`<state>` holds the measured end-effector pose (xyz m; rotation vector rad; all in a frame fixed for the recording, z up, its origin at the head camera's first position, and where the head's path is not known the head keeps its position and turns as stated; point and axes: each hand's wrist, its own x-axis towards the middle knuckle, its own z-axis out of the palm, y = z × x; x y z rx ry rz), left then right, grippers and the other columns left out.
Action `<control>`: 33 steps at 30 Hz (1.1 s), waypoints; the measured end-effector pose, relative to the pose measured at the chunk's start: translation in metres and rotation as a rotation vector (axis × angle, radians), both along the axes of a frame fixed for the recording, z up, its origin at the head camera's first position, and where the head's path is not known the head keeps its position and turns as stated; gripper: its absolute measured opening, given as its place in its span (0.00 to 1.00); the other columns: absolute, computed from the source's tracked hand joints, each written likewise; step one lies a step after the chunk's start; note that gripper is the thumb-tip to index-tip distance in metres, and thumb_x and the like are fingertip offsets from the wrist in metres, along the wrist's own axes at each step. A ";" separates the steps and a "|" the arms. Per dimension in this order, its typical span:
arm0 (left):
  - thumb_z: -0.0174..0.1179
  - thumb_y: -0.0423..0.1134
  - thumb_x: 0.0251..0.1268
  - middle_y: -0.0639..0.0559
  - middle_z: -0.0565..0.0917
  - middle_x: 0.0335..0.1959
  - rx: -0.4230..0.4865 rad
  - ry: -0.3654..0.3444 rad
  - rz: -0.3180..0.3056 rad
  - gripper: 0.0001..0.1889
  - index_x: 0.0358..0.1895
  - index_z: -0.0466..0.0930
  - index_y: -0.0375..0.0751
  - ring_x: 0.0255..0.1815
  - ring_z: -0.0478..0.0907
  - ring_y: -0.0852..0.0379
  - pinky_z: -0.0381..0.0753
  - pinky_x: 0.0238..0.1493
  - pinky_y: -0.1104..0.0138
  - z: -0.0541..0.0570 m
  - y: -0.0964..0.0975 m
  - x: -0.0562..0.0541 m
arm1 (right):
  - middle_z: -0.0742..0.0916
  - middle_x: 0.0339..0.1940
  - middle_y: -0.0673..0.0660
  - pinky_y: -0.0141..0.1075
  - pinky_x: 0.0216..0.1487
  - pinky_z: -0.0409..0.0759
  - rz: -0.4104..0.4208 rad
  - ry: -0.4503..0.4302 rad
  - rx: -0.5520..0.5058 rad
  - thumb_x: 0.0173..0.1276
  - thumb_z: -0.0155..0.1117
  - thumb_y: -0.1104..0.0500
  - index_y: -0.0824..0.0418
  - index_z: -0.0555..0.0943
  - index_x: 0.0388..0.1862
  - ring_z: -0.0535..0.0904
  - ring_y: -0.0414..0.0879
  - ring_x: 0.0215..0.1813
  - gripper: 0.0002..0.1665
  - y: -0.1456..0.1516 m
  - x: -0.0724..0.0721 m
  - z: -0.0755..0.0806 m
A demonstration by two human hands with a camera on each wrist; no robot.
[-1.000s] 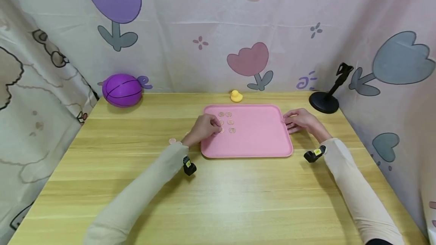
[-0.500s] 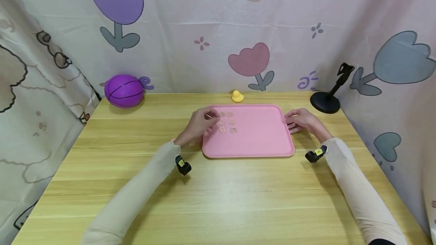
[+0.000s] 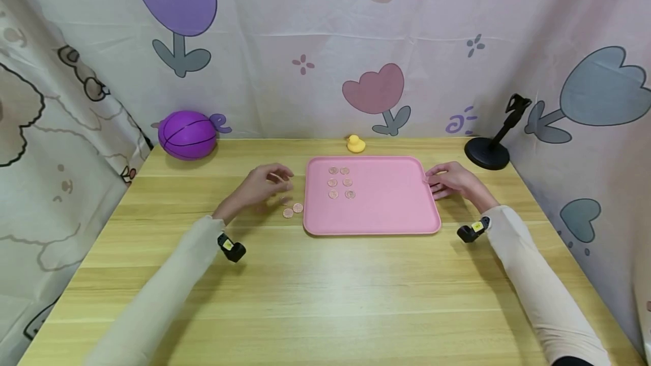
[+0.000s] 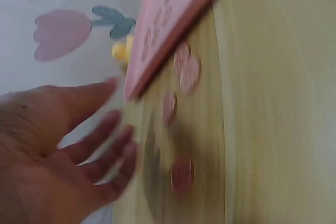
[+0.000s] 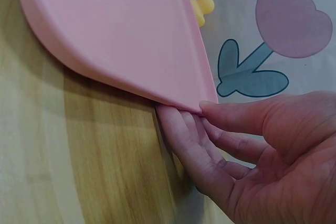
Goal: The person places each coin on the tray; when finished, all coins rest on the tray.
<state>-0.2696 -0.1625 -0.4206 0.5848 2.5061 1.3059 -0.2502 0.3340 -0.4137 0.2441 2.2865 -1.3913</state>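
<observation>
The pink tray [image 3: 391,208] lies on the table with several coins [image 3: 333,182] in two columns on its left part. My right hand [image 3: 454,179] holds the tray's right rim; in the right wrist view the thumb [image 5: 231,116] is on the rim and the fingers are at its underside. My left hand [image 3: 264,185] hovers left of the tray, its fingers loosely bent and apart, with nothing between them. Below it, several loose coins lie on the wood, including a coin [image 3: 297,208] beside the tray's edge and a coin [image 4: 182,174] under the fingers.
A yellow rubber duck [image 3: 355,144] sits behind the tray. At the back left is a purple ball [image 3: 187,135], and a black stand [image 3: 488,152] occupies the back right corner. Patterned cloth [image 3: 274,95] hangs behind the table [image 3: 356,292].
My left hand has drawn back from over the tray's coins to the left, above the loose ones, uncovering the tray's left edge. The right hand stays at the rim.
</observation>
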 end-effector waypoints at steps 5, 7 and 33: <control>0.70 0.36 0.70 0.39 0.85 0.47 -0.148 -0.003 -0.153 0.18 0.58 0.83 0.34 0.40 0.79 0.51 0.82 0.38 0.65 -0.009 -0.013 -0.003 | 0.91 0.38 0.56 0.41 0.43 0.91 0.001 -0.004 0.001 0.83 0.56 0.63 0.79 0.66 0.71 0.90 0.42 0.34 0.27 0.003 0.001 0.000; 0.71 0.36 0.69 0.43 0.84 0.42 -0.175 0.024 -0.169 0.15 0.55 0.84 0.35 0.36 0.75 0.54 0.77 0.35 0.67 -0.012 -0.013 -0.004 | 0.91 0.37 0.56 0.41 0.43 0.91 0.000 -0.001 -0.002 0.83 0.55 0.64 0.79 0.66 0.72 0.90 0.42 0.34 0.27 0.003 0.001 -0.001; 0.66 0.34 0.73 0.43 0.90 0.45 0.047 -0.041 0.005 0.08 0.50 0.88 0.36 0.44 0.86 0.49 0.87 0.46 0.66 0.006 0.050 0.015 | 0.91 0.40 0.59 0.42 0.43 0.91 -0.016 0.001 -0.034 0.81 0.57 0.64 0.80 0.66 0.72 0.90 0.42 0.34 0.28 0.002 -0.001 -0.002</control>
